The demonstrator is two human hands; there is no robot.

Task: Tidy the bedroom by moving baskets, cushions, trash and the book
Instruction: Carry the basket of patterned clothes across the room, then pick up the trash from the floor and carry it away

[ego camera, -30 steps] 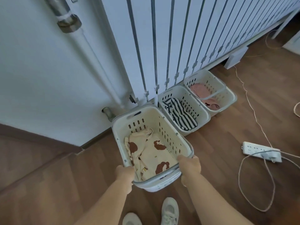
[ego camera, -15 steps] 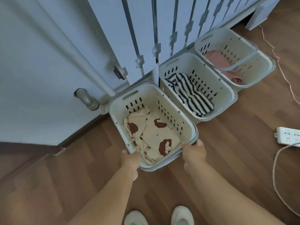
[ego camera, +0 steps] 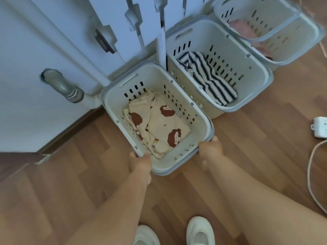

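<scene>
A white slotted laundry basket [ego camera: 113, 96] with a cream garment printed with brown figures [ego camera: 159, 124] sits low against the white wall, at the left end of a row. My left hand [ego camera: 139, 164] grips its near-left rim corner and my right hand [ego camera: 210, 149] grips its near-right rim corner. To its right stands a second basket [ego camera: 254, 68] holding a striped cloth [ego camera: 208, 76]. Beyond that, a third basket [ego camera: 304, 41] holds pink fabric [ego camera: 242, 30].
A grey pipe stub [ego camera: 67, 89] and a white pipe [ego camera: 161, 45] come out of the wall beside the near basket. A white power strip [ego camera: 321, 127] and its cord [ego camera: 313, 177] lie on the wooden floor at right. My white shoes [ego camera: 200, 230] are below.
I have bent lower and closer. The basket in my hands has gone down and back toward the wall, ending beside the striped-cloth basket. Both hands keep their grip on the rim.
</scene>
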